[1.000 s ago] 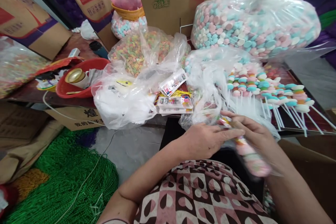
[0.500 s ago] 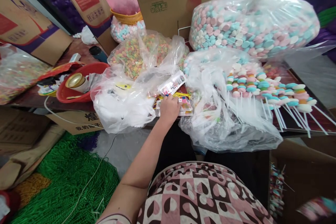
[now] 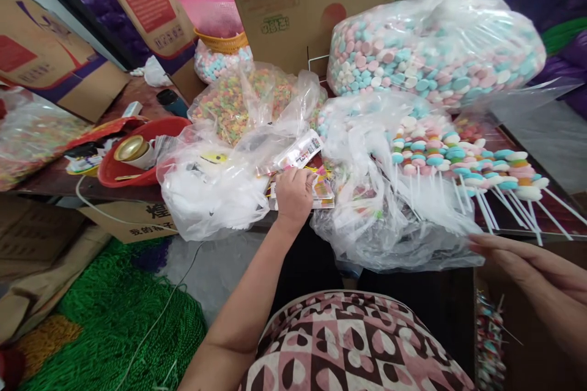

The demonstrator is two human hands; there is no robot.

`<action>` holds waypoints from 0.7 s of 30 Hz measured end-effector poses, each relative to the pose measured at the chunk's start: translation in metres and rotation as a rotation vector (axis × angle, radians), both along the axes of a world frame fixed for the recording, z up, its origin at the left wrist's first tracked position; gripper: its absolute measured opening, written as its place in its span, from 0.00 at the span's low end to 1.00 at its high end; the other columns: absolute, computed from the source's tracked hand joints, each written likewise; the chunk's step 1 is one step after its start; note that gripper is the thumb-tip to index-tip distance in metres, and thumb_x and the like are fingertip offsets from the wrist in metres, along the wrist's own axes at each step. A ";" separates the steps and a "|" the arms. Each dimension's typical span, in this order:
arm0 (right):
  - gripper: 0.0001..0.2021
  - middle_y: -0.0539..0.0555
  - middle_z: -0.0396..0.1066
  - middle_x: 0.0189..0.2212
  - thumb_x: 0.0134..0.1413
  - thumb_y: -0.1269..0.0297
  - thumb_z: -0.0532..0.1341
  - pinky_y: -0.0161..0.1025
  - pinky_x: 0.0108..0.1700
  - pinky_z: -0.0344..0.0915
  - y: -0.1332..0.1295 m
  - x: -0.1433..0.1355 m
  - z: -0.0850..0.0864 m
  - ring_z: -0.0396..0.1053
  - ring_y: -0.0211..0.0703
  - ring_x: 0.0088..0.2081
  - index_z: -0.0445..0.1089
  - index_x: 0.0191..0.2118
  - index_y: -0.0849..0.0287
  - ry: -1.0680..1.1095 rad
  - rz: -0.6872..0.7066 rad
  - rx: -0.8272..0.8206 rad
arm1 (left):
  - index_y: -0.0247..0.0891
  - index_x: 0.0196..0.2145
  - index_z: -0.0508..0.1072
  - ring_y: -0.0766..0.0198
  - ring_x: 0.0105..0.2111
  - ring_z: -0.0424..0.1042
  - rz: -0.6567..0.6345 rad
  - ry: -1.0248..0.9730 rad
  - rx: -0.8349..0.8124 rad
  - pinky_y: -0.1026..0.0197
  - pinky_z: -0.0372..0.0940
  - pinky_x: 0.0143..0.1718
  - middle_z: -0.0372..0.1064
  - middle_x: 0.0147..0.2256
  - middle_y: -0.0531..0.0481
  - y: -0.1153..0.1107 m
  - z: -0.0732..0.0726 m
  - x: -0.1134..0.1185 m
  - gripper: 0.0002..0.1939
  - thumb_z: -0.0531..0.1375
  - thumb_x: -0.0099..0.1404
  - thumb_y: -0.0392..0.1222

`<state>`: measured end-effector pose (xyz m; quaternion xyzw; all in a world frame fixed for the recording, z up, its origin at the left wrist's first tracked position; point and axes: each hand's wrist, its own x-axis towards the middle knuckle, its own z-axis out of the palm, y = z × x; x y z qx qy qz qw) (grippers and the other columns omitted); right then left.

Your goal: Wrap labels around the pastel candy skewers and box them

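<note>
My left hand [image 3: 293,195] is over a stack of small printed plastic wrappers [image 3: 323,197] at the table's front edge, its fingers bent and closed on the top wrapper. Yellow twist ties lie among them, partly hidden by the hand. Just behind is a longer printed clear bag [image 3: 303,149]. My right hand [image 3: 527,266] comes in from the right, fingers stretched out, slightly blurred, with nothing visible in it. It is nearest the crumpled clear plastic bag [image 3: 394,238] and a row of marshmallow skewers [image 3: 458,159] with white sticks.
Large bags of marshmallows [image 3: 435,55] and gummy candy [image 3: 261,98] stand behind. Left are a white plastic bag [image 3: 211,189] and a red basin [image 3: 112,165]. Below right, a carton holds wrapped skewers [image 3: 490,336]. Green cord [image 3: 128,317] covers the floor at left.
My right hand has come into view from the right. The blurred wrapped skewer at the lower right is out of sight. My left hand's fingers have bent further over the wrappers.
</note>
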<state>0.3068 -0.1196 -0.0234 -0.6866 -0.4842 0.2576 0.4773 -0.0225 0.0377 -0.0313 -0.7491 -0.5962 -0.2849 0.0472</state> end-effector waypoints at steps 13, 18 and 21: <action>0.19 0.55 0.80 0.32 0.46 0.49 0.71 0.42 0.34 0.74 0.075 -0.138 0.018 0.75 0.45 0.31 0.81 0.41 0.56 0.762 0.390 -0.165 | 0.39 0.38 0.73 0.56 0.51 0.68 -0.459 -0.212 0.142 0.50 0.58 0.57 0.73 0.45 0.44 -0.053 0.019 0.044 0.08 0.55 0.69 0.41; 0.15 0.57 0.80 0.31 0.49 0.53 0.70 0.42 0.37 0.73 0.069 -0.122 0.019 0.77 0.46 0.32 0.81 0.39 0.57 0.773 0.394 -0.203 | 0.35 0.56 0.66 0.49 0.61 0.61 -0.424 -0.329 -0.079 0.46 0.53 0.62 0.66 0.57 0.36 -0.042 0.036 0.025 0.24 0.58 0.66 0.49; 0.15 0.57 0.80 0.31 0.49 0.52 0.70 0.43 0.37 0.73 0.067 -0.114 0.021 0.77 0.47 0.32 0.81 0.38 0.57 0.741 0.418 -0.211 | 0.38 0.52 0.71 0.53 0.48 0.71 -0.453 -0.452 -0.399 0.50 0.61 0.54 0.74 0.46 0.43 -0.035 0.044 0.018 0.22 0.59 0.65 0.52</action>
